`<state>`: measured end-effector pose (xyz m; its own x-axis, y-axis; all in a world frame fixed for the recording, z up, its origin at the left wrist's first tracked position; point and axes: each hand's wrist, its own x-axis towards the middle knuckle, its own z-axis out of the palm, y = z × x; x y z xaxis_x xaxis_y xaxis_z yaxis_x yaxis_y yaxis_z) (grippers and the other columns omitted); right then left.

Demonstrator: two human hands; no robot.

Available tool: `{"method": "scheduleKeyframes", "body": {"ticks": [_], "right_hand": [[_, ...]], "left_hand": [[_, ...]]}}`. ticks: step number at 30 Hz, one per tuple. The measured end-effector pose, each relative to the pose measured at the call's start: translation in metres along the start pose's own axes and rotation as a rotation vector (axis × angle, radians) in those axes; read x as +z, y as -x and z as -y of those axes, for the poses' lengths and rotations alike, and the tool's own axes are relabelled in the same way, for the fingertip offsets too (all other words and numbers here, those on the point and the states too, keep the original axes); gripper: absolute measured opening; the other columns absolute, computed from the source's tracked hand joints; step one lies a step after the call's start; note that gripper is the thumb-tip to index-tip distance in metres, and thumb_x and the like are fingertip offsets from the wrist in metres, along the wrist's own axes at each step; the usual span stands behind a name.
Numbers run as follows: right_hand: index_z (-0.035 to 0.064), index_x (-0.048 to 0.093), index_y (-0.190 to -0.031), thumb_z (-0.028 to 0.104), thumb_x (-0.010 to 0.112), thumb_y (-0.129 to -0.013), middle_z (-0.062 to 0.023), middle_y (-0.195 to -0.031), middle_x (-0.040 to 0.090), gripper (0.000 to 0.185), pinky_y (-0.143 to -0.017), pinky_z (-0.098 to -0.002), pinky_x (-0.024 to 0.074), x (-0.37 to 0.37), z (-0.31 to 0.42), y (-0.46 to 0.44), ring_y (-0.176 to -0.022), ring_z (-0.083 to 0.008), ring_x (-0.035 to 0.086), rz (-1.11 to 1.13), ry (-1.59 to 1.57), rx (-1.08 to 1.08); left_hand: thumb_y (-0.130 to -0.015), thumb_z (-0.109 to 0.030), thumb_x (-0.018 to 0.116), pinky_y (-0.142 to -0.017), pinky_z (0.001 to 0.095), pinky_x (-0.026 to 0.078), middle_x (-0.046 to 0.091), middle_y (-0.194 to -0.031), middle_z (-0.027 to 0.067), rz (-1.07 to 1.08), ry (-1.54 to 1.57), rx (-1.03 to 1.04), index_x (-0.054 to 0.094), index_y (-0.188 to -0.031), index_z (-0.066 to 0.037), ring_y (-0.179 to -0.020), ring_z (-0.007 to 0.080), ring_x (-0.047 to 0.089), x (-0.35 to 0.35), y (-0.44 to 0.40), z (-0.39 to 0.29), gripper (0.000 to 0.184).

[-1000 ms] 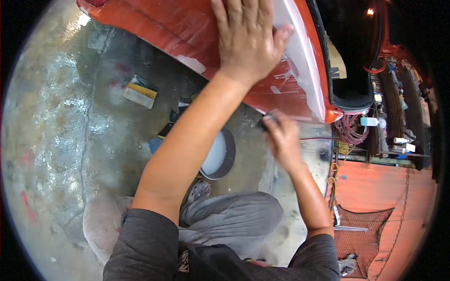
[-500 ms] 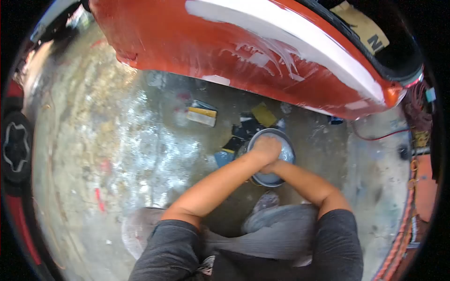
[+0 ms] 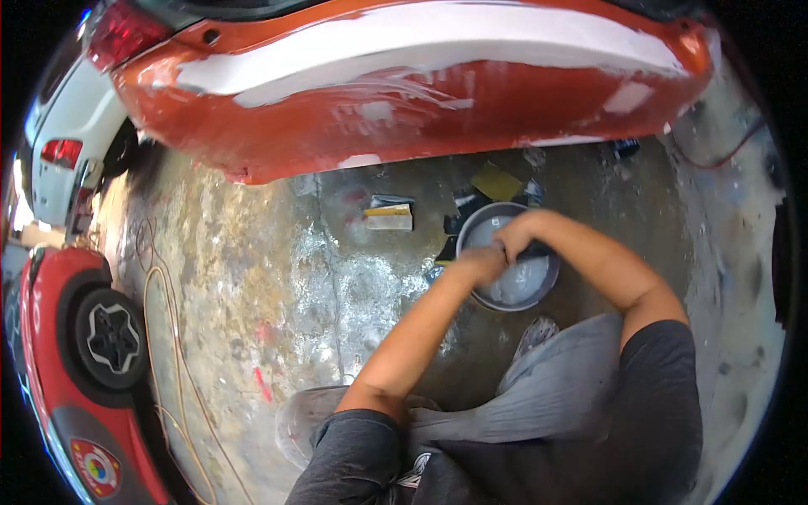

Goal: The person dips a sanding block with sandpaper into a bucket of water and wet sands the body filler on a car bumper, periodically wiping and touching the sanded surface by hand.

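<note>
A round grey bucket (image 3: pixel 551 282) of cloudy, whitish water stands on the wet floor. Over it my two hands meet. My left hand (image 3: pixel 483 264) is smeared by motion at the bucket's left side, and its fingers cannot be made out. Curled against it from the upper right is my right hand (image 3: pixel 517 234), its fingers closed; anything inside them is hidden. Beyond the bucket is an orange car body panel (image 3: pixel 278 135) with a long whitish band (image 3: pixel 404 34) and smaller pale patches.
A yellow-and-white block (image 3: pixel 389 218) lies left of the bucket. Dark pieces and a yellowish sheet (image 3: pixel 497 181) lie behind it. At the left are a red car (image 3: pixel 50 337), a white car (image 3: pixel 84 122) and a loose hose (image 3: pixel 175 337). A dark red cable (image 3: pixel 715 163) runs at right.
Both hands left the orange panel for the bucket, and my right hand no longer shows the dark object it held there. The view has turned left, bringing both parked cars into sight.
</note>
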<state>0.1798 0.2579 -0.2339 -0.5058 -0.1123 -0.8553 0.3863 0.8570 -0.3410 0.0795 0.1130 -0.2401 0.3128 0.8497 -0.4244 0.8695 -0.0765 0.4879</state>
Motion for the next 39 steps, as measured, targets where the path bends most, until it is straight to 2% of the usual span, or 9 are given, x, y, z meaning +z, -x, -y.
{"method": "scheduleKeyframes", "body": {"ticks": [2,4,7,11,20,23,26,31,39], "right_hand": [[0.0039,0.071,-0.111,0.034,0.082,-0.081,-0.0098,-0.105,0.074,0.044,-0.086,-0.0392,0.0506,-0.011,-0.021,0.012,-0.098,-0.0218,0.066,-0.129,-0.367,-0.283],[0.0066,0.067,-0.093,0.033,0.080,-0.084,0.0014,-0.084,0.063,0.031,-0.073,-0.0342,0.0443,-0.031,-0.013,0.047,-0.080,-0.0129,0.054,-0.380,-0.522,-0.123],[0.0032,0.067,-0.102,0.031,0.078,-0.089,0.0007,-0.088,0.064,0.032,-0.074,-0.0306,0.0454,-0.059,0.003,0.083,-0.083,-0.0100,0.055,-0.530,-0.706,-0.205],[0.0046,0.067,-0.103,0.032,0.073,-0.095,0.0015,-0.092,0.062,0.030,-0.074,-0.0298,0.0461,-0.070,0.022,0.095,-0.083,-0.0082,0.054,-0.639,-0.975,-0.324],[0.0067,0.051,-0.141,0.030,0.067,-0.098,-0.0051,-0.125,0.063,0.051,-0.094,-0.0318,0.0548,-0.072,0.035,0.086,-0.114,-0.0122,0.063,-0.645,-1.357,-0.485],[0.0075,0.046,-0.152,0.031,0.068,-0.097,-0.0093,-0.135,0.063,0.064,-0.097,-0.0340,0.0560,-0.071,0.039,0.079,-0.117,-0.0157,0.065,-0.654,-1.493,-0.581],[0.0089,0.048,-0.150,0.027,0.066,-0.096,-0.0086,-0.128,0.067,0.060,-0.092,-0.0349,0.0599,-0.070,0.039,0.084,-0.110,-0.0167,0.070,-0.442,-1.574,-0.706],[0.0068,0.045,-0.151,0.021,0.062,-0.096,-0.0092,-0.129,0.065,0.059,-0.094,-0.0357,0.0587,-0.067,0.035,0.081,-0.109,-0.0162,0.069,-0.554,-1.542,-0.687],[0.0118,0.056,-0.137,0.030,0.066,-0.095,-0.0041,-0.119,0.066,0.047,-0.090,-0.0344,0.0574,-0.061,0.013,0.056,-0.104,-0.0151,0.068,-0.677,-1.558,-0.580]], "left_hand": [[-0.098,-0.018,0.058,-0.087,0.0530,0.054,0.073,-0.106,0.0244,-0.212,0.011,0.103,0.072,-0.112,-0.004,-0.100,0.0432,0.070,-0.025,0.005,0.031,0.024],[-0.100,-0.022,0.058,-0.089,0.0477,0.054,0.073,-0.106,0.0237,-0.389,0.292,-0.061,0.071,-0.112,-0.003,-0.104,0.0403,0.071,-0.091,0.047,0.016,0.026],[-0.102,-0.020,0.060,-0.086,0.0354,0.052,0.074,-0.103,0.0125,-0.575,0.429,-0.129,0.067,-0.115,-0.003,-0.097,0.0225,0.070,-0.122,0.068,0.046,0.022],[-0.105,-0.022,0.059,-0.078,0.0275,0.047,0.064,-0.096,-0.0005,-0.573,0.769,-0.177,0.064,-0.114,-0.004,-0.087,0.0106,0.058,-0.138,0.086,0.063,0.021],[-0.100,-0.027,0.069,-0.101,0.0343,0.052,0.064,-0.126,0.0038,-0.489,1.248,0.017,0.054,-0.143,-0.006,-0.115,0.0151,0.061,-0.116,0.084,0.050,0.050],[-0.092,-0.021,0.079,-0.087,0.0286,0.051,0.068,-0.111,0.0006,-0.538,1.317,0.010,0.059,-0.130,-0.005,-0.097,0.0108,0.063,-0.107,0.078,0.055,0.045],[-0.090,-0.018,0.082,-0.074,0.0258,0.052,0.070,-0.098,-0.0002,-0.633,1.330,-0.014,0.062,-0.113,-0.007,-0.083,0.0084,0.064,-0.105,0.074,0.062,0.033],[-0.093,-0.011,0.077,-0.067,0.0240,0.056,0.072,-0.096,0.0021,-0.626,1.376,-0.007,0.064,-0.111,-0.006,-0.078,0.0091,0.068,-0.103,0.080,0.081,0.022],[-0.102,-0.010,0.062,-0.079,0.0299,0.062,0.074,-0.110,0.0084,-0.512,1.444,-0.027,0.062,-0.127,0.000,-0.089,0.0162,0.074,-0.115,0.095,0.089,0.027]]}}
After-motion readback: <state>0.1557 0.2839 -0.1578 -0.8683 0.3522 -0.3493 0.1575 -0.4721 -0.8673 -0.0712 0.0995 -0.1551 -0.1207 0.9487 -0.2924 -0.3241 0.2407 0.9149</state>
